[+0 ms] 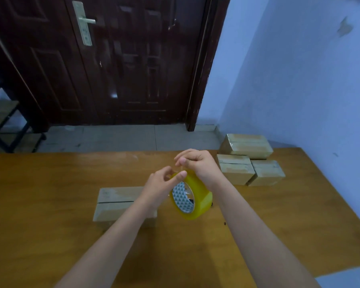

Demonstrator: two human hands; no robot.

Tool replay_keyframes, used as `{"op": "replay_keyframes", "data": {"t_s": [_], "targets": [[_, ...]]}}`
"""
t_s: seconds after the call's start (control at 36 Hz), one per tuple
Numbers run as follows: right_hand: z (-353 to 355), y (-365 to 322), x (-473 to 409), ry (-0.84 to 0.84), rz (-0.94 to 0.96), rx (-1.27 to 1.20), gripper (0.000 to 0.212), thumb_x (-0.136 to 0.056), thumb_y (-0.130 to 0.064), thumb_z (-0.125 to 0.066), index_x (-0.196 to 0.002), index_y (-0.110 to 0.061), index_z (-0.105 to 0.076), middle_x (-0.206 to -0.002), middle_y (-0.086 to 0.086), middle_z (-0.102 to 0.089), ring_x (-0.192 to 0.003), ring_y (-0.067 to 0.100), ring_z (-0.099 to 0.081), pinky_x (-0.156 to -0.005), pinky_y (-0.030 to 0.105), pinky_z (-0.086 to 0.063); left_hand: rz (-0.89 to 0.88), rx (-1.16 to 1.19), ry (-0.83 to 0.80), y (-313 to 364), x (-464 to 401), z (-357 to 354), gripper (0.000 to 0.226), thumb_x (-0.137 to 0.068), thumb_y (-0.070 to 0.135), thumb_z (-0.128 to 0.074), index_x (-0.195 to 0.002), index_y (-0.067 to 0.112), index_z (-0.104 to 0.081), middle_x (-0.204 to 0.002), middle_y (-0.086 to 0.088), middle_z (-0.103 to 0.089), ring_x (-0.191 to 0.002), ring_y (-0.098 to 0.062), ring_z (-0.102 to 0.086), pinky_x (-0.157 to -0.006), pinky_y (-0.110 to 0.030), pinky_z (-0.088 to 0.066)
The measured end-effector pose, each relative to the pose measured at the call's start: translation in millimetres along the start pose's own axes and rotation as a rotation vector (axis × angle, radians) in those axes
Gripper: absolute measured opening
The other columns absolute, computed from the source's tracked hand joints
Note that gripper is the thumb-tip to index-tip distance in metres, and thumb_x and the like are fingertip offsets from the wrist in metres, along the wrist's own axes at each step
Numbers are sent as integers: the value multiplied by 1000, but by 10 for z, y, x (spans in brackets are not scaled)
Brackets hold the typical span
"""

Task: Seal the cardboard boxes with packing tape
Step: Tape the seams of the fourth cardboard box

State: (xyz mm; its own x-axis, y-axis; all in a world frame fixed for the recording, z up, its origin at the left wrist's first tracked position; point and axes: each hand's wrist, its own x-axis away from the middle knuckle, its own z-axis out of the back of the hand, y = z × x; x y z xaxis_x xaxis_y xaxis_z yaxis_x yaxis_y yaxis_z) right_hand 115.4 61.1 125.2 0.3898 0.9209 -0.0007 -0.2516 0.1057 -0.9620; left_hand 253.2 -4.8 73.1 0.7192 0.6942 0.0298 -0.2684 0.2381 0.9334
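The left hand (161, 180) pinches the top rim of the yellow tape roll (190, 197), held above the counter (50, 204). The right hand (197, 163) pinches at the roll's top, fingers curled. An unsealed cardboard box (114, 201) lies just behind the left forearm.

Both hands hold a yellow tape roll (191, 197) above the wooden worktop (50, 204): the left hand (161, 183) pinches its top edge, the right hand (197, 163) curls just above it. One cardboard box (114, 202) lies under the left forearm (its seam untaped); three taped boxes (249, 161) sit at the far right.

Perhaps a storeroom: door (121, 59), boxes (245, 146).
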Motion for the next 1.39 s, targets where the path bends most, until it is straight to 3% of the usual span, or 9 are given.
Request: {"op": "replay_keyframes", "data": {"t_s": [0.14,0.25,0.39,0.64,0.75,1.03,1.14,1.22,1.39], "targets": [[-35,-48,-6,-61,-17,14,16,-89,-2,-60,-83,-8,-73,-96,0,-64,-93,11,-61,-85,24,-50,-86,-88,67,170,-58,139,70,-72,71,-51,-77,2,-67,-79,-10,-58,-75,-26,-57,-64,-37,-42],[-19,-87,55,-53,-37,-121,14,-89,-8,-61,-91,-5,-74,-118,3,-63,-110,16,-60,-95,36,-50,-131,-187,11,275,-90,288,24,-85,56,-58,-81,33,-64,-71,12,-60,-65,-5,-54,-61,-28,-44],[-25,-182,72,-46,-33,-48,14,-89,-17,-63,-91,-17,-77,-138,-10,-50,-127,12,-47,-106,42,-39,-35,-8,-64,313,-120,354,43,-68,68,-62,-87,30,-67,-80,2,-70,-82,-26,-68,-75,-55,-55],[-157,-223,142,-17,-68,42,29,-96,-21,-55,-123,-24,-64,-154,-9,-28,-140,15,-28,-110,37,-28,-19,28,-14,243,-104,281,13,-88,29,-66,-76,27,-69,-68,4,-65,-68,-21,-61,-67,-50,-51],[-165,-213,231,-12,-148,60,57,-93,-43,-52,-146,-30,-35,-157,-8,-20,-141,15,-24,-108,32,-27,74,101,31,235,-45,305,15,-89,22,-66,-76,13,-66,-78,-16,-66,-70,-33,-63,-72,-55,-54],[-177,102,580,-194,-185,-152,44,-83,-37,-64,-119,-14,-56,-112,10,-65,-102,23,-64,-86,36,-52,389,376,202,122,-111,564,21,-97,22,-52,-82,9,-59,-70,-11,-61,-58,-29,-62,-52,-34,-56],[-316,76,641,-178,-154,-182,38,-83,-24,-67,-115,-6,-56,-100,11,-63,-91,23,-61,-74,30,-51,279,181,174,57,-229,514,29,-94,10,-53,-66,7,-56,-56,-8,-54,-42,-13,-55,-45,-21,-46],[-453,78,698,-41,-135,-188,36,-78,-34,-65,-103,-9,-61,-85,2,-62,-76,12,-59,-63,25,-49,204,-48,90,-32,-359,513,28,-86,23,-62,-59,17,-64,-61,-7,-62,-62,-22,-61,-66,-37,-51],[-515,198,768,-27,-281,-105,16,-89,-28,-66,-88,-13,-63,-74,-1,-60,-68,14,-58,-62,32,-47,134,-667,17,-91,-390,381,30,-95,32,-52,-72,17,-65,-76,-3,-60,-78,-27,-56,-59,-31,-30]]}}
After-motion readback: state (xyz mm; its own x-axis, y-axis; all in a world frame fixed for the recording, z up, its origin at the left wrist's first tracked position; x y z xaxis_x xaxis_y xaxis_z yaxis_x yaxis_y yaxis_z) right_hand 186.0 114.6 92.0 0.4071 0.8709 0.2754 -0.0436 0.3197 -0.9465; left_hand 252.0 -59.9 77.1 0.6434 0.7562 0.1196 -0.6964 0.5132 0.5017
